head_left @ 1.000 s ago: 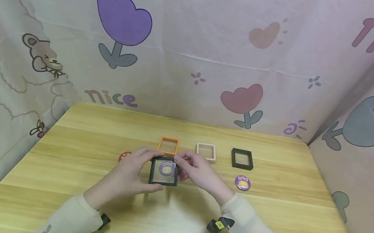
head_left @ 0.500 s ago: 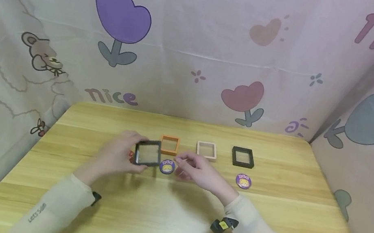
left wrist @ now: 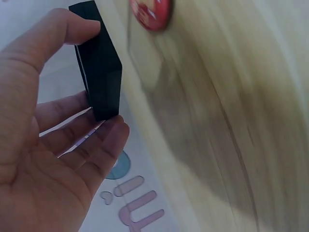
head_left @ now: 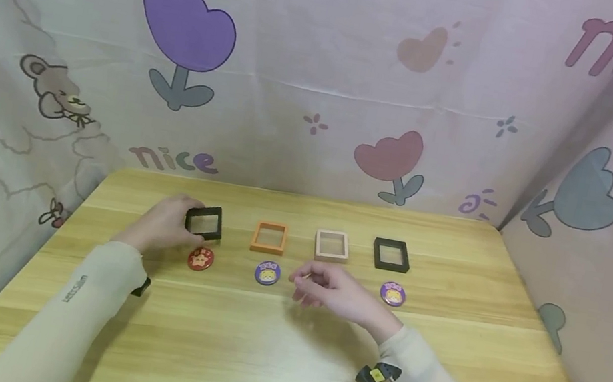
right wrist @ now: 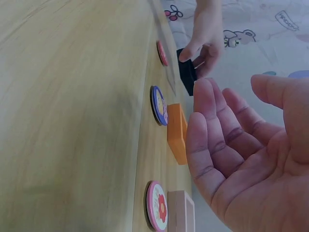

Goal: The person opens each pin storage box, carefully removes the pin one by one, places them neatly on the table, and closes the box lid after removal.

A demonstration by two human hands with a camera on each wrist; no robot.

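My left hand (head_left: 164, 222) grips a black square frame (left wrist: 100, 67) with a clear window, thumb on the near side and fingers on the far side. The frame is at the left of a row of frames, behind a red badge (head_left: 200, 258) with a star; whether it touches the table I cannot tell. My right hand (head_left: 329, 289) hovers above the table with loosely bent fingers and nothing in them. To its left lies a round purple badge (head_left: 268, 273) with a yellow animal. A pink-rimmed flower badge (right wrist: 157, 206), hidden in the head view, lies beneath the right hand.
An orange frame (head_left: 255, 236), a pale pink frame (head_left: 344, 251) and another black frame (head_left: 406, 260) lie along the back of the wooden table (head_left: 254, 358). A second purple badge (head_left: 393, 294) is at the right. A printed curtain (head_left: 297, 27) hangs behind.
My left hand has carried the black frame from above the left purple badge leftward and back, behind the red badge. The right hand has stayed nearly in place.
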